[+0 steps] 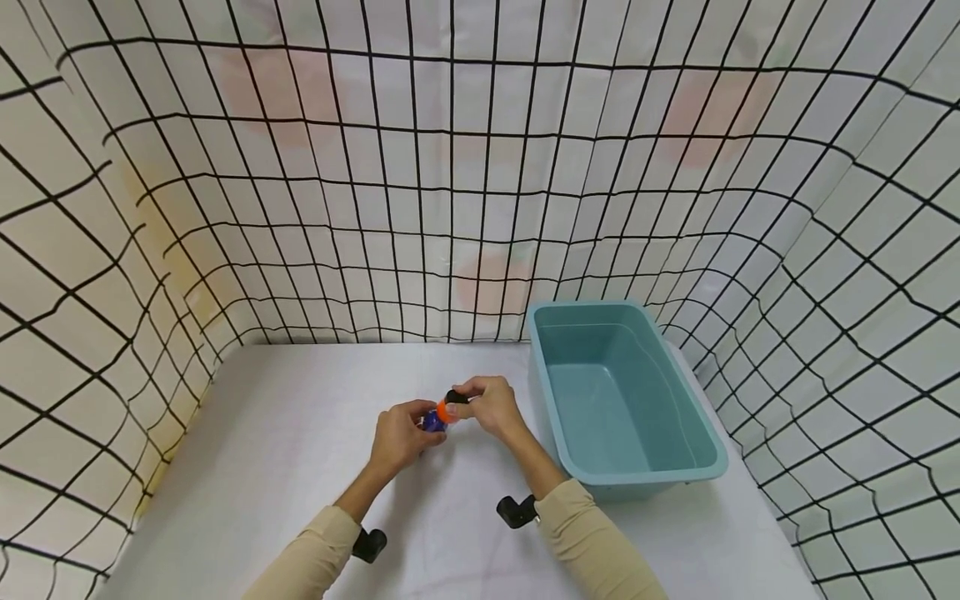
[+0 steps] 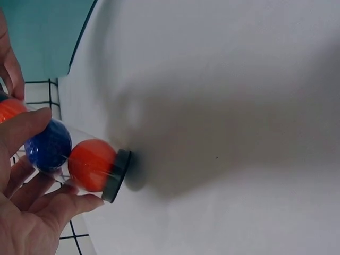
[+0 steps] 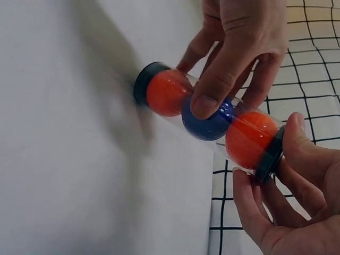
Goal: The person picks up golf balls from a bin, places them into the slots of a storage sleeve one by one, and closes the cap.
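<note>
A clear tube (image 3: 178,121) holds a row of balls: a dimpled blue golf ball (image 3: 212,126) between two orange balls, one near each end. Dark caps close both ends. My left hand (image 1: 401,435) grips the tube around its middle, thumb across the blue ball. At the tube's other end, my right hand (image 1: 489,407) pinches the dark cap (image 3: 272,155) between thumb and fingers. The opposite cap (image 2: 118,176) points down toward the white tabletop in the left wrist view. The tube is tilted.
A blue-green plastic basin (image 1: 558,417) stands to the right of my hands, close to my right forearm. Black netting (image 1: 451,192) over white sheeting encloses the back and both sides of the white table (image 1: 300,400).
</note>
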Action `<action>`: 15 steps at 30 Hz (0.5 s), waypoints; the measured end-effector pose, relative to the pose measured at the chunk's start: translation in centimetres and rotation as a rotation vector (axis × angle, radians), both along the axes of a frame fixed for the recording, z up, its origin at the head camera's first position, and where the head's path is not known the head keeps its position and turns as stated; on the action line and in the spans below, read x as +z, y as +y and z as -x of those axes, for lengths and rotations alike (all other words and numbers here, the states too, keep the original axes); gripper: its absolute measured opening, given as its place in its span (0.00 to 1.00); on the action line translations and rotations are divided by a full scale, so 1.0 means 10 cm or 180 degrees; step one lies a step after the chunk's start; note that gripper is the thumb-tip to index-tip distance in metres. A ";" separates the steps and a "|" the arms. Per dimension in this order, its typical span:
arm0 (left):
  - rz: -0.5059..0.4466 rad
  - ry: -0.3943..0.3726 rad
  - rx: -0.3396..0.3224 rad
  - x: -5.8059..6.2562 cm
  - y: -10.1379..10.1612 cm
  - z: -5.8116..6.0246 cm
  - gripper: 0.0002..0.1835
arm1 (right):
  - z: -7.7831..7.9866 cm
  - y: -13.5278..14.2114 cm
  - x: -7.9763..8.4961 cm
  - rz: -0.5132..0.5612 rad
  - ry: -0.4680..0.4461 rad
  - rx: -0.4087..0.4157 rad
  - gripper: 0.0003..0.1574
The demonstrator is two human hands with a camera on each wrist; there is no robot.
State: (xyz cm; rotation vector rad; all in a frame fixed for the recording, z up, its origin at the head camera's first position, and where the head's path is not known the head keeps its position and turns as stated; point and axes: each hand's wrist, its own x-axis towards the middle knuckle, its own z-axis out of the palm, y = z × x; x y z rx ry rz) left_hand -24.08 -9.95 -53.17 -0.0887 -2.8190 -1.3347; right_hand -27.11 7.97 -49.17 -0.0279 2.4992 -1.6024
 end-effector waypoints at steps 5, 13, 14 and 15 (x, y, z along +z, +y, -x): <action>-0.0022 -0.0069 0.0040 0.03 -0.02 0.00 0.23 | -0.06 -0.04 0.01 -0.0222 0.0149 0.0103 0.21; 0.0053 -0.0091 0.0100 0.08 -0.01 0.01 0.23 | -0.16 0.00 0.28 -0.0857 0.0215 0.0333 0.31; 0.0095 -0.0070 0.0096 0.10 -0.02 0.01 0.24 | -0.17 0.02 0.34 -0.0901 0.0190 0.0329 0.32; 0.0140 -0.0056 0.0105 0.11 -0.03 0.02 0.24 | -0.18 0.05 0.39 -0.0934 0.0185 0.0317 0.31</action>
